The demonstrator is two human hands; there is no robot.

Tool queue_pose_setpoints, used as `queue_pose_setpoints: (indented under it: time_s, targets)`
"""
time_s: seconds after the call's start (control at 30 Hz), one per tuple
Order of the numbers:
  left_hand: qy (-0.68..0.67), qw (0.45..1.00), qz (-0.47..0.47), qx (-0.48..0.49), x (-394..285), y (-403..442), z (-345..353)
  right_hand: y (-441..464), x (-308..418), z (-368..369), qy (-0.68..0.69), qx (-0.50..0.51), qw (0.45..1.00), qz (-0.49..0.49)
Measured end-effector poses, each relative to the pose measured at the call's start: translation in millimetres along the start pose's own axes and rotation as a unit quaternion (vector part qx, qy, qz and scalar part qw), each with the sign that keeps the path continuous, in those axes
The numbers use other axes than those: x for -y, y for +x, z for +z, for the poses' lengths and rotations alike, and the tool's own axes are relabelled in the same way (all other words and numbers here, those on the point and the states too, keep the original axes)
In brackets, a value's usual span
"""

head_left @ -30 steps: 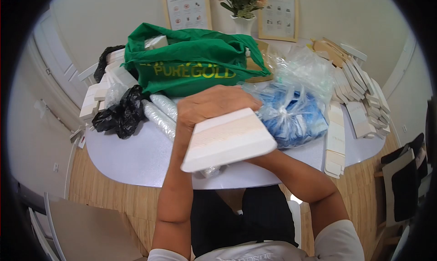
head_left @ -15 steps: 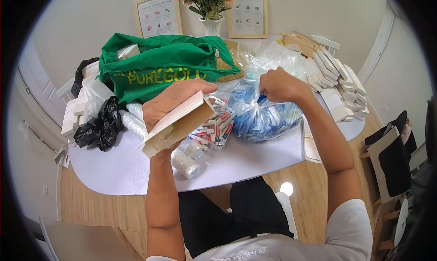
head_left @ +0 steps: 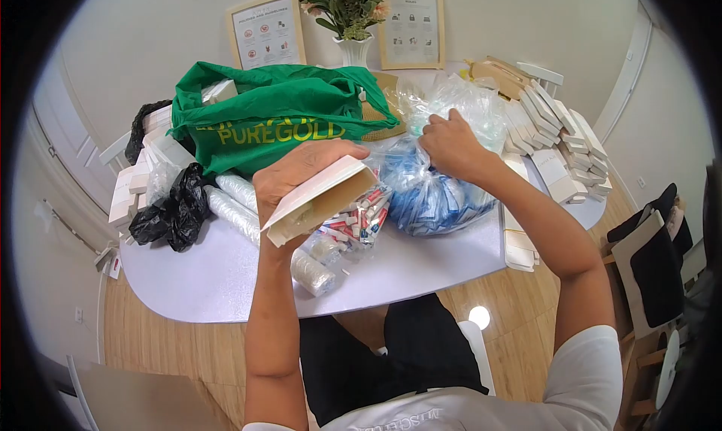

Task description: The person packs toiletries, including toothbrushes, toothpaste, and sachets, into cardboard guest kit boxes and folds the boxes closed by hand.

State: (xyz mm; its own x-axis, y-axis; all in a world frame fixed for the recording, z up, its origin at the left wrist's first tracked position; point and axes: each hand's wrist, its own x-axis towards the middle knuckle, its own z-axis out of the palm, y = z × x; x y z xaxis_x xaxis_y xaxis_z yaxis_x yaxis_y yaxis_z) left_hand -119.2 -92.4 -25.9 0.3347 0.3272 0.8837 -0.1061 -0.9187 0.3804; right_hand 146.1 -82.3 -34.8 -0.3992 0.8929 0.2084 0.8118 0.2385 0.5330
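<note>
My left hand point(head_left: 289, 177) is wrapped round a white box point(head_left: 320, 199), whose near end is open and shows something clear inside. My right hand point(head_left: 453, 147) is closed at the top of a clear plastic bag of blue packets point(head_left: 436, 205); what its fingers pinch is too small to make out. Between the hands lies a pile of small red, white and blue tubes point(head_left: 359, 222) in clear plastic. Rolls of clear wrapped items point(head_left: 312, 271) lie below the box, near the table's front edge.
A green bag point(head_left: 278, 119) stands behind my left hand. Black plastic point(head_left: 174, 214) and white boxes are at the left. Stacked white boxes point(head_left: 553, 171) cover the right side of the table point(head_left: 188, 288). A vase point(head_left: 353, 52) and two frames stand at the back.
The box has turned from lying across the view to showing its open end. My right hand has come out from behind it and moved to the bag of blue packets.
</note>
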Motion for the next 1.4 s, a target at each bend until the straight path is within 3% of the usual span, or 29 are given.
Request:
queue_pose_setpoints:
  time_s: [0.07, 0.13, 0.17, 0.23, 0.27, 0.33, 0.37, 0.43, 0.47, 0.53, 0.57, 0.63, 0.73, 0.83, 0.93, 1.03, 1.07, 1.17, 1.37, 1.4]
  targets:
    - [0.002, 1.000, 0.008, -0.002, 1.6, -0.4, 0.1, -7.0, -1.5, -5.3, 0.025, -0.046, 0.999, 0.011]
    - [0.003, 1.000, 0.015, -0.003, 3.3, -0.9, 0.8, -16.9, -0.9, -18.5, 0.151, -0.095, 0.983, 0.043]
    - [-0.004, 1.000, 0.016, -0.003, 3.8, -1.1, 1.0, -18.7, -0.3, -18.1, 0.151, -0.094, 0.983, 0.044]
    - [-0.013, 1.000, 0.018, -0.002, 2.7, -0.9, 2.7, -22.4, -0.4, -17.3, 0.289, -0.135, 0.943, 0.091]
    - [-0.012, 1.000, 0.001, -0.002, 0.0, -1.0, 2.9, -25.1, -0.5, -18.4, 0.289, -0.135, 0.943, 0.092]
    - [-0.009, 1.000, -0.015, -0.004, -0.8, -0.9, 2.7, -29.6, -2.7, -21.9, 0.522, -0.116, 0.829, 0.162]
    - [-0.001, 1.000, -0.009, -0.002, 0.4, -1.1, 2.3, -29.3, -4.5, -17.2, 0.522, -0.116, 0.829, 0.161]
    - [0.007, 1.000, -0.003, 0.002, 0.7, -1.0, 2.6, -29.1, -7.3, -7.5, 0.723, -0.179, 0.629, 0.223]
    - [0.008, 1.000, -0.009, -0.004, -0.1, -1.0, 4.0, -32.7, -11.6, -5.2, 0.724, -0.179, 0.628, 0.223]
    - [0.015, 1.000, -0.016, -0.012, 1.3, -0.4, 4.6, -36.2, -18.9, -18.8, 0.856, -0.246, 0.364, 0.272]
    - [0.030, 0.999, 0.017, -0.009, 5.2, -0.1, 4.2, -39.8, -20.7, -26.1, 0.859, -0.243, 0.362, 0.267]
    - [0.052, 0.997, 0.060, -0.009, 7.9, -0.1, 4.0, -51.0, -18.4, -46.4, 0.892, -0.279, 0.339, 0.106]
    - [0.025, 0.998, 0.050, 0.008, 0.4, 2.1, 2.2, -63.1, -7.4, -84.8, 0.862, -0.308, 0.400, -0.033]
    - [-0.010, 1.000, 0.025, -0.008, -3.9, 0.6, 3.0, -73.9, -1.8, -111.4, 0.848, -0.314, 0.417, -0.091]
    - [0.006, 0.999, 0.044, -0.007, -0.9, 0.4, 1.4, -77.3, -1.8, -124.5, 0.767, -0.368, 0.494, -0.180]
    - [0.024, 0.997, 0.075, -0.003, 2.2, 1.4, 1.1, -83.9, 7.6, -137.6, 0.754, -0.384, 0.497, -0.193]
    - [0.024, 0.997, 0.075, -0.003, 2.4, 1.8, 1.1, -89.0, 9.8, -138.4, 0.751, -0.398, 0.508, -0.139]
    - [0.032, 0.995, 0.091, -0.008, 2.8, 2.2, 1.9, -92.6, -0.9, -140.5, 0.735, -0.365, 0.554, -0.143]
    - [0.034, 0.994, 0.105, -0.005, 3.2, 3.1, 0.4, -94.8, 9.3, -145.0, 0.801, -0.390, 0.449, -0.075]
    - [0.034, 0.994, 0.104, -0.006, 2.6, 2.8, 0.5, -98.0, 5.9, -145.8, 0.820, -0.349, 0.444, -0.095]
